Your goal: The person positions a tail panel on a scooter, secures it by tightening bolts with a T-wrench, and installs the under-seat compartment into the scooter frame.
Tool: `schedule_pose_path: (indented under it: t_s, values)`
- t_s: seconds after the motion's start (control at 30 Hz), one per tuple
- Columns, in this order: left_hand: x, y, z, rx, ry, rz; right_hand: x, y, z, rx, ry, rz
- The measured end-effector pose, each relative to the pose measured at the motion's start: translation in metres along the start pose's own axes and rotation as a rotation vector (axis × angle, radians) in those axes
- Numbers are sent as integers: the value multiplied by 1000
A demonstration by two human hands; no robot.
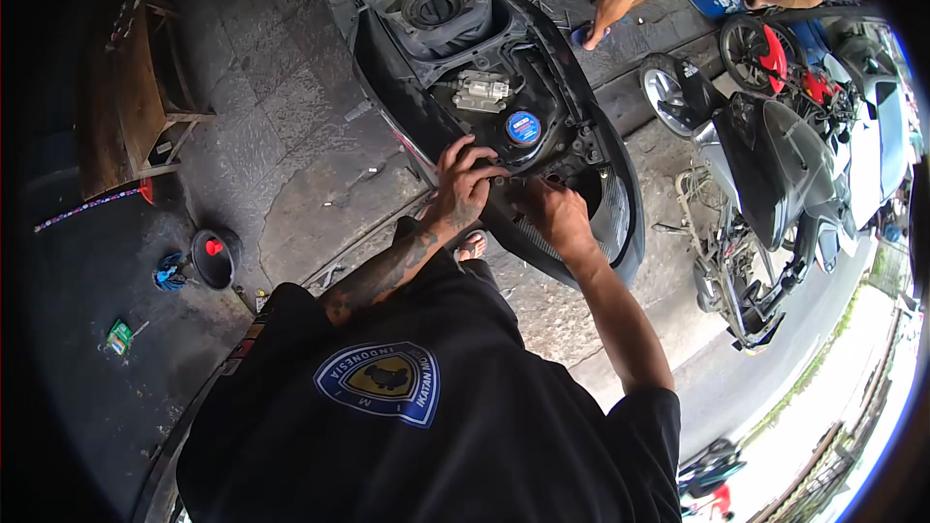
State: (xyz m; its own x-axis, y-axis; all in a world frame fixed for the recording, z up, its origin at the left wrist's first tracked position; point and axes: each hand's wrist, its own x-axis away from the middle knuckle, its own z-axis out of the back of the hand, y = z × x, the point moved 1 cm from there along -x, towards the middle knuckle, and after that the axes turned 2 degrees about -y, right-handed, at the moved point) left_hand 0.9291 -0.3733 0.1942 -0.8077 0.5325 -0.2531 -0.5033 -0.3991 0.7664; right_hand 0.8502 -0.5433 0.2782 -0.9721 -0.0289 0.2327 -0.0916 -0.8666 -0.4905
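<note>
A scooter with its rear section uncovered stands in front of me, its black body panel (625,150) curving round the tail. My left hand (463,189) lies on the near edge of the frame, fingers apart, holding nothing. Close to its right, my right hand (555,218) reaches down into the tail with fingers drawn together. Its fingertips are hidden, so what they grip cannot be seen. A ribbed lens (612,208) lies beside that hand. Just beyond both hands is a round blue cap (523,128), with a silver metal part (481,90) past it and a black storage box (426,5) farther on.
Another person's bare foot and leg (608,15) are at the far right of the scooter. Partly dismantled motorcycles (775,169) stand to the right. At left are a wooden bench (126,97), a black tub (214,271) and a green packet (119,337) on the floor.
</note>
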Motion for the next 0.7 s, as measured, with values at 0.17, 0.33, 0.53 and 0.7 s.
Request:
schedule_pose_path:
  t_s: [0.17,0.33,0.53,0.7]
  values:
    - [-1,0,6,8,-22,-8,-20,-35,11,-4,50,-28]
    - [-1,-6,13,117,-4,15,-26,-42,3,-73,74,20]
    - [-4,4,9,187,-49,145,-26,-21,-12,28,87,1]
    - [1,-9,-8,203,-81,138,-16,-11,-13,-5,154,128]
